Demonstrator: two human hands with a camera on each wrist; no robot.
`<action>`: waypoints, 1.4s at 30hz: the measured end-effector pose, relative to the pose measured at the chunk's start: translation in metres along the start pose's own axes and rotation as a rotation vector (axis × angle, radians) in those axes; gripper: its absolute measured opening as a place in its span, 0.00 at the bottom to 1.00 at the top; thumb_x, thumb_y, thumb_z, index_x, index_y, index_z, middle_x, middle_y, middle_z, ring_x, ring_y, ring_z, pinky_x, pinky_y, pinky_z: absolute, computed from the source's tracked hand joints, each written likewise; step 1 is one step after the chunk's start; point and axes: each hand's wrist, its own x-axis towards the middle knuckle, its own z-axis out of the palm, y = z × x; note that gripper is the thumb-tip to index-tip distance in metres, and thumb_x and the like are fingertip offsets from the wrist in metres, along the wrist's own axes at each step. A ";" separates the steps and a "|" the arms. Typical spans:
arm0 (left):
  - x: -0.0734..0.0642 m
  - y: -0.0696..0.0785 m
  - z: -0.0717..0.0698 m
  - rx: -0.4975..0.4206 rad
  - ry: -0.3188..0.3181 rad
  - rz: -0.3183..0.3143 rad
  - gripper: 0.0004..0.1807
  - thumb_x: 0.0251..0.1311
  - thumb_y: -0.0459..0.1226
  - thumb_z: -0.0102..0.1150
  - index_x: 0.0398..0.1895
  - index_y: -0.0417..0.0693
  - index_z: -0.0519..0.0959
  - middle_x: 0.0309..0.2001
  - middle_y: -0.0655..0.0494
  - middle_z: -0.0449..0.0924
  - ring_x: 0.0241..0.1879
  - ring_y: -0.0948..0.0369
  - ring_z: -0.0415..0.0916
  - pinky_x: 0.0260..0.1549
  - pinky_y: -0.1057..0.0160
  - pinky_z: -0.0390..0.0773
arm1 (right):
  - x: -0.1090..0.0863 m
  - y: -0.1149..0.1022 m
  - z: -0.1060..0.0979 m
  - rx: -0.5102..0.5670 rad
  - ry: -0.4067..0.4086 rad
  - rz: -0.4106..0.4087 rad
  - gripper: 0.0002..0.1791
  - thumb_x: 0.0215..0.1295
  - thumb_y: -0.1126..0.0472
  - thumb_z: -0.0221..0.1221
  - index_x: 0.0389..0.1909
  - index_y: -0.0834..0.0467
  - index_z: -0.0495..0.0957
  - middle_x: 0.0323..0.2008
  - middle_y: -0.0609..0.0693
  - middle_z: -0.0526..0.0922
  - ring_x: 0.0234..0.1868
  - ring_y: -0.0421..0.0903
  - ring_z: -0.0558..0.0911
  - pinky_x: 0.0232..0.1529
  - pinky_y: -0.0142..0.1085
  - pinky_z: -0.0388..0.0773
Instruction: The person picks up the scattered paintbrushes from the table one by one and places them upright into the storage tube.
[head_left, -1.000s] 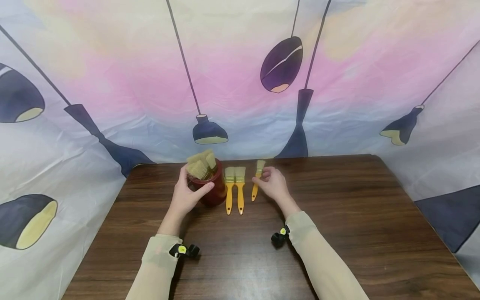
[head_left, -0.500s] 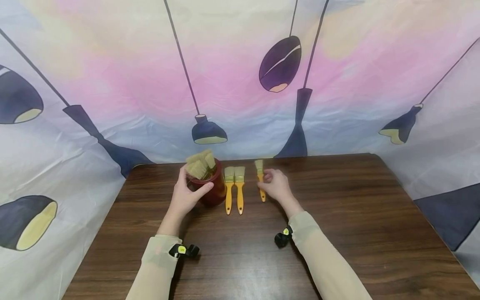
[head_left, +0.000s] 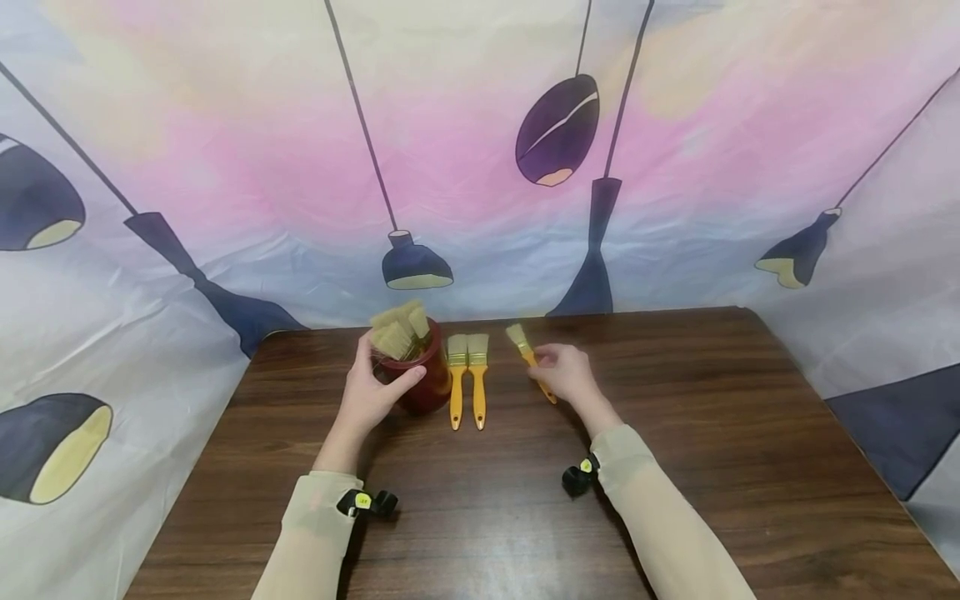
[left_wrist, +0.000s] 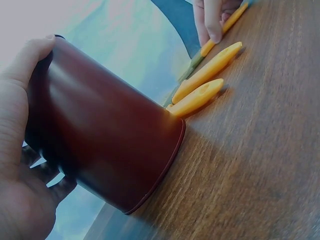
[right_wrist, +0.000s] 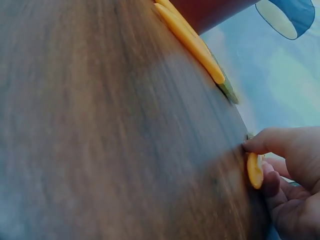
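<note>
My left hand [head_left: 369, 393] grips a dark red cylindrical cup [head_left: 431, 387], thumb on its near side and fingers round the back. Several paintbrushes [head_left: 395, 337] stand in the cup with pale bristles up; their handles are hidden inside. Right beside the cup, two wide yellow-handled paintbrushes [head_left: 478, 390] lie side by side, bristles pointing away. Farther right, my right hand [head_left: 570, 375] pinches a smaller paintbrush [head_left: 517, 337] by its handle. It slants, bristles to the far left. In the right wrist view, the handle's end [right_wrist: 255, 172] shows between thumb and fingers, close to the tabletop.
A dark brown wooden table [head_left: 465, 517] carries everything. Its far edge lies just behind the cup and the brushes. Beyond hangs a cloth backdrop [head_left: 480, 150] printed with lamps. Each sleeve cuff has a black wrist camera [head_left: 577, 479] strapped to it.
The small brush has turned, its bristles swinging left and its handle end right. My right hand has shifted slightly right and nearer with it. The left hand and cup stay put.
</note>
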 end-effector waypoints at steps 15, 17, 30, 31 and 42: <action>-0.001 -0.002 0.000 -0.007 0.002 -0.006 0.53 0.63 0.43 0.79 0.86 0.54 0.56 0.77 0.44 0.67 0.78 0.46 0.65 0.76 0.35 0.63 | -0.007 0.004 -0.005 0.104 0.035 -0.006 0.21 0.69 0.61 0.72 0.62 0.60 0.86 0.48 0.58 0.89 0.51 0.55 0.88 0.49 0.47 0.87; -0.001 -0.002 0.000 0.001 0.006 -0.001 0.52 0.63 0.44 0.79 0.85 0.54 0.57 0.77 0.44 0.68 0.78 0.46 0.65 0.76 0.34 0.63 | -0.006 0.007 -0.006 0.143 0.032 -0.013 0.21 0.70 0.61 0.71 0.62 0.60 0.85 0.50 0.58 0.89 0.52 0.56 0.88 0.49 0.48 0.88; 0.000 -0.003 -0.001 0.014 0.003 0.003 0.53 0.64 0.46 0.78 0.86 0.53 0.55 0.78 0.43 0.67 0.78 0.45 0.64 0.76 0.33 0.62 | -0.006 -0.002 -0.013 0.293 0.046 -0.060 0.20 0.72 0.62 0.68 0.63 0.61 0.83 0.51 0.60 0.89 0.53 0.57 0.88 0.52 0.48 0.87; 0.000 -0.003 -0.001 0.015 0.003 0.002 0.53 0.64 0.46 0.78 0.86 0.53 0.56 0.77 0.44 0.67 0.78 0.45 0.64 0.76 0.33 0.62 | -0.006 -0.006 -0.014 0.297 0.056 -0.070 0.20 0.72 0.62 0.67 0.63 0.61 0.84 0.51 0.60 0.89 0.53 0.57 0.88 0.51 0.47 0.87; 0.001 -0.002 0.000 0.020 0.006 0.003 0.54 0.63 0.48 0.79 0.85 0.53 0.56 0.77 0.44 0.68 0.77 0.44 0.65 0.76 0.32 0.63 | -0.001 -0.064 -0.030 0.261 0.101 -0.269 0.18 0.83 0.52 0.61 0.59 0.61 0.86 0.52 0.58 0.90 0.54 0.58 0.87 0.58 0.54 0.83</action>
